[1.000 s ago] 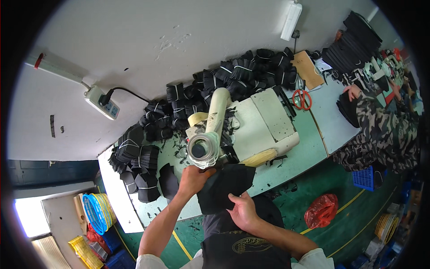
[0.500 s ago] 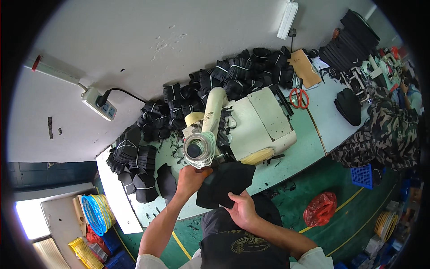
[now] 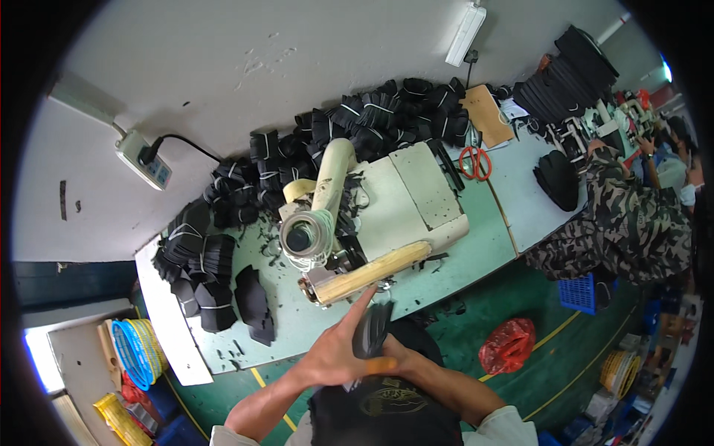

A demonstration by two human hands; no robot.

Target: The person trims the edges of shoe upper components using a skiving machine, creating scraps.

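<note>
- On my feed, the left hand [image 3: 335,355] curls around a thin stack of flat black pieces [image 3: 372,328], its index finger stretched out.
- The right hand [image 3: 404,359] meets the stack; I cannot tell its grip.
- All sit on the near side of the boxy cream machine [image 3: 387,199].

1. Pale grey wall [image 3: 186,44], scuffed, across the top of the frame
2. Light-green table [image 3: 446,275] at centre, a paler tabletop [image 3: 532,223] adjoining it at right
3. Green floor [image 3: 550,372] with yellow lines [image 3: 552,335], lower right
4. Dark blue panel [image 3: 74,290] at left, bright white light [image 3: 46,360] below it
</note>
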